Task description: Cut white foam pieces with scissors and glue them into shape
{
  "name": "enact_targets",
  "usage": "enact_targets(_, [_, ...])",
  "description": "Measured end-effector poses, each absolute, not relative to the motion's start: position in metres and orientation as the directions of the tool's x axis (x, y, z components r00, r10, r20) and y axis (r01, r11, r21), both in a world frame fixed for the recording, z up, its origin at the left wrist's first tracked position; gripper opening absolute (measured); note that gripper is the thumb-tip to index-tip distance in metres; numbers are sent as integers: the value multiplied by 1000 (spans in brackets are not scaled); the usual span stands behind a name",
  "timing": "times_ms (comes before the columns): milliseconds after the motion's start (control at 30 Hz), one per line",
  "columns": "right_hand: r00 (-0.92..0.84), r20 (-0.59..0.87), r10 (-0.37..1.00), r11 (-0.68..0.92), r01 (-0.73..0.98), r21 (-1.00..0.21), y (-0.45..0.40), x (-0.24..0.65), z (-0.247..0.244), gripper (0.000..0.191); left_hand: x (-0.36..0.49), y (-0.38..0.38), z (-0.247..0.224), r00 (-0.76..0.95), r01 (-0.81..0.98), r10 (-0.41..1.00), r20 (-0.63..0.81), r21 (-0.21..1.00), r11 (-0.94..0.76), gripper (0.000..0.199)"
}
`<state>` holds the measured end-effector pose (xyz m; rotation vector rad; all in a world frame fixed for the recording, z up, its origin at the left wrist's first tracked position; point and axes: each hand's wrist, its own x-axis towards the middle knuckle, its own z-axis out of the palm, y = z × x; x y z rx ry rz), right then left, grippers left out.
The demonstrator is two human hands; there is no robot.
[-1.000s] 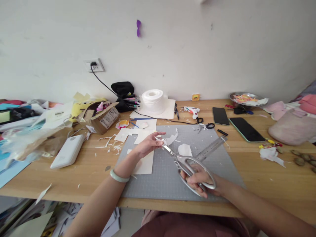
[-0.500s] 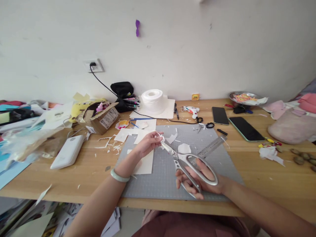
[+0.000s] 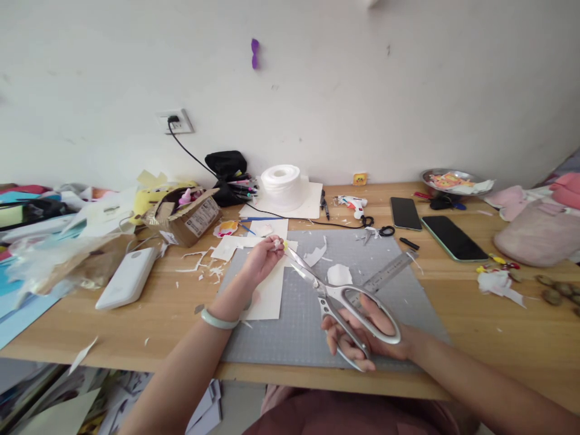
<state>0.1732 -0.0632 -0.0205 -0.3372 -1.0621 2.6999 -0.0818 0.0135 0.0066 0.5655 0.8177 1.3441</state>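
Observation:
My right hand (image 3: 357,335) is wrapped through the handles of a large pair of silver scissors (image 3: 330,290), whose blades point up and left. My left hand (image 3: 263,260) pinches a small white piece with a bit of yellow (image 3: 278,244), close by the blade tips; its kind is too small to make out. Under both hands spreads a grey cutting mat (image 3: 308,338). On it lie a cut white paper piece (image 3: 339,275), a metal ruler (image 3: 385,272) slanting to the right, and white paper sheets (image 3: 267,299) beneath my left hand.
At the back stand a white roll (image 3: 281,186) and an open cardboard box (image 3: 194,217). A glue gun (image 3: 354,204), small black scissors (image 3: 377,231) and two phones (image 3: 454,238) lie to the right. A white power bank (image 3: 125,278) and paper scraps (image 3: 199,263) are left.
My left hand has drawn left and slightly up with the small piece, away from between the scissor blades. The blades now show more fully; my right hand has hardly moved.

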Motion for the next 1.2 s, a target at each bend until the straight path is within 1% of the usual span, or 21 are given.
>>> enact_targets(133, [-948,-135,289,-710,-118,-695,-64,173,-20,78,-82,10,12,68,-676,960,-272,695,244,15])
enact_targets(200, [-949,-127,289,-698,-118,-706,-64,173,-18,77,-82,9,13,85,-681,949,-304,678,278,13])
enact_targets(300, [-951,-126,281,-685,-107,-720,-65,173,-14,75,-81,10,12,30,-661,962,-272,716,223,11])
enact_targets(433, [-958,-125,259,-688,-92,-720,-65,175,-16,69,-79,12,8,-62,-609,979,-192,785,115,19])
enact_targets(533, [-961,-96,261,-680,-112,-725,-65,175,-19,65,-77,13,9,-103,-587,978,-183,805,89,21])
enact_targets(600, [-959,-91,267,-701,-129,-701,-65,175,-19,65,-77,12,10,-110,-587,975,-192,804,92,20])
enact_targets(700, [-948,-97,302,-719,-160,-676,-64,176,-17,68,-76,10,10,-66,-573,982,-178,812,109,17])
enact_targets(800, [-939,-93,331,-717,-186,-672,-62,177,-16,73,-74,8,7,43,-513,990,-134,848,137,13])
enact_targets(933, [-934,-99,342,-713,-189,-675,-61,176,-18,74,-72,6,4,162,-455,979,-120,871,183,14])
enact_targets(1067, [-931,-120,343,-716,-177,-675,-61,177,-21,74,-72,5,5,170,-465,982,-80,872,152,15])
enact_targets(1200, [-938,-119,326,-714,-161,-681,-62,177,-22,71,-73,5,6,162,-479,985,-65,867,136,16])
